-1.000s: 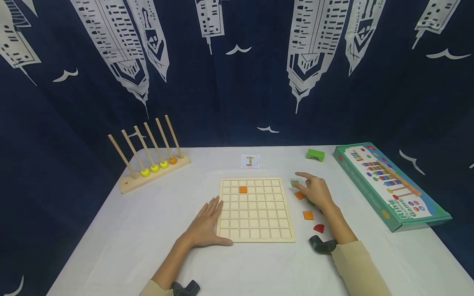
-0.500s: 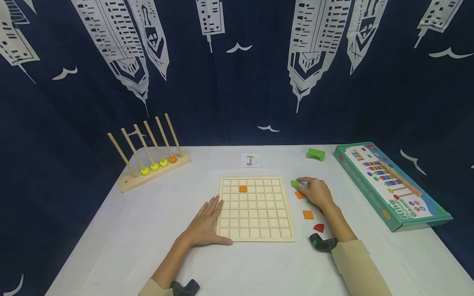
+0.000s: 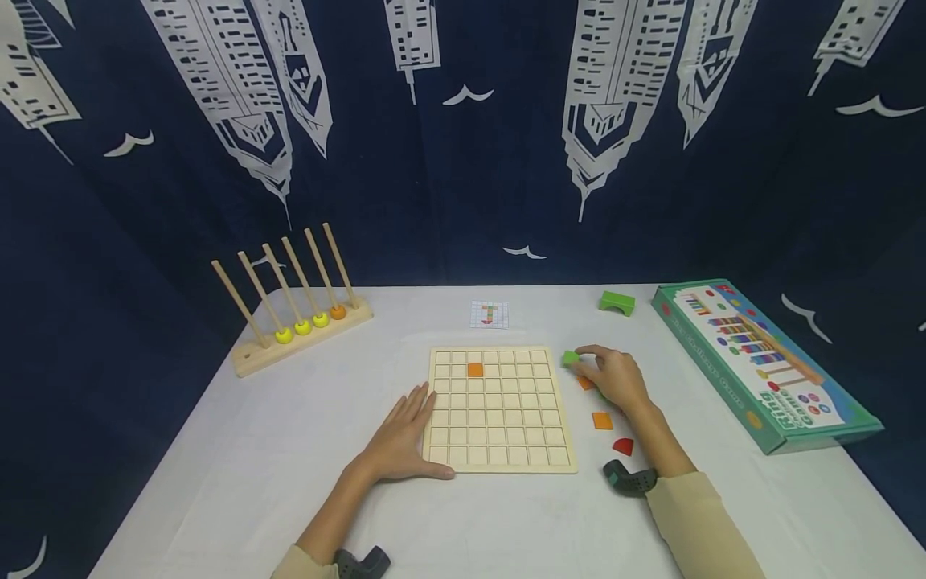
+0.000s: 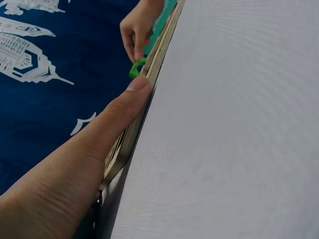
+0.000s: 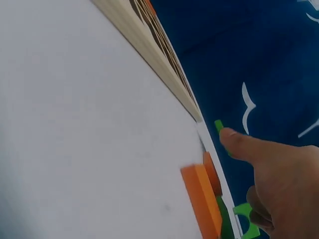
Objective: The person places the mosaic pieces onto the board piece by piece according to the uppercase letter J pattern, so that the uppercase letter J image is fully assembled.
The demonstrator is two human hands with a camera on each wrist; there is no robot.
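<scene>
My right hand [image 3: 615, 376] pinches a small green square tile [image 3: 570, 357] between thumb and forefinger, just right of the wooden grid board [image 3: 502, 419]. In the right wrist view, the green tile [image 5: 218, 125] shows tilted past the thumb tip, off the table. My left hand [image 3: 401, 441] lies with straight fingers along the board's left edge, its thumb by the lower left corner. The left wrist view shows the left hand [image 4: 94, 144] with its thumb against the board's side. One orange square tile [image 3: 475, 370] sits in a cell near the board's top.
Below the right hand lie an orange tile [image 3: 603, 420], a red quarter-round tile [image 3: 623, 446] and another partly hidden orange tile [image 3: 584, 383]. A pattern card [image 3: 489, 315], green arch block [image 3: 616, 302], peg stand [image 3: 304, 339] with beads and green box [image 3: 752, 362] stand farther back.
The right thumb and forefinger have come together on the green tile, lifted it and moved it slightly left towards the board. The left hand has stayed in place.
</scene>
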